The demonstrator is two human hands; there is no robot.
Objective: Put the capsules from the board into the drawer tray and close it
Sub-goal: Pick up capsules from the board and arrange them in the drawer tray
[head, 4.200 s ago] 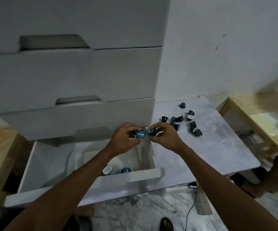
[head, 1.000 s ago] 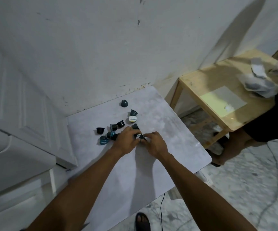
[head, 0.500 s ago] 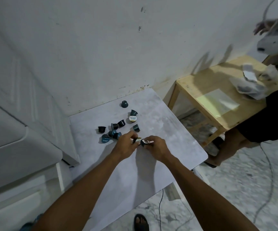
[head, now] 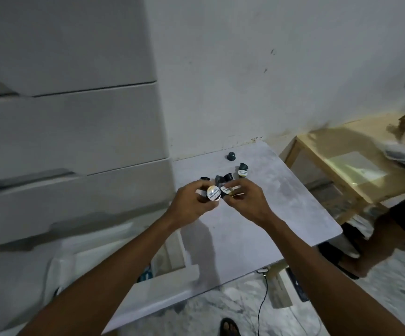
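1. Left hand (head: 191, 202): fingers curled, pinching one capsule (head: 213, 193) by its sides, with the pale foil lid turned to the camera. It is held above the board's left part.
2. Right hand (head: 247, 202): pinching a second capsule (head: 228, 190), which touches or sits just beside the first. Whether it holds more than one I cannot tell.
3. Board (head: 269, 226): grey marbled slab against the wall, just right of the drawer unit.
4. Loose capsules (head: 228, 177): a small cluster on the board just behind the hands. Another one (head: 243, 170) lies with its lid forward to their right, and a lone one (head: 230, 156) stands nearer the wall.
5. Drawer (head: 162, 294): the bottom one, pulled open, below and left of the hands. The white tray (head: 57, 267) inside is blurred. A blue patch (head: 145, 275) in it is probably a capsule already delivered.
6. Handling, as judged:
   - The capsules look small, light and stiff-walled, with a thin foil lid that would dent or puncture.
   - Grip them on the tapered body or under the rim, never on the foil.
   - The smooth sides may slip, and a dropped capsule would roll.
   - Release low inside the tray.
7. Other: a wooden desk (head: 342, 151) to the right and a cable (head: 260, 309) on the floor.
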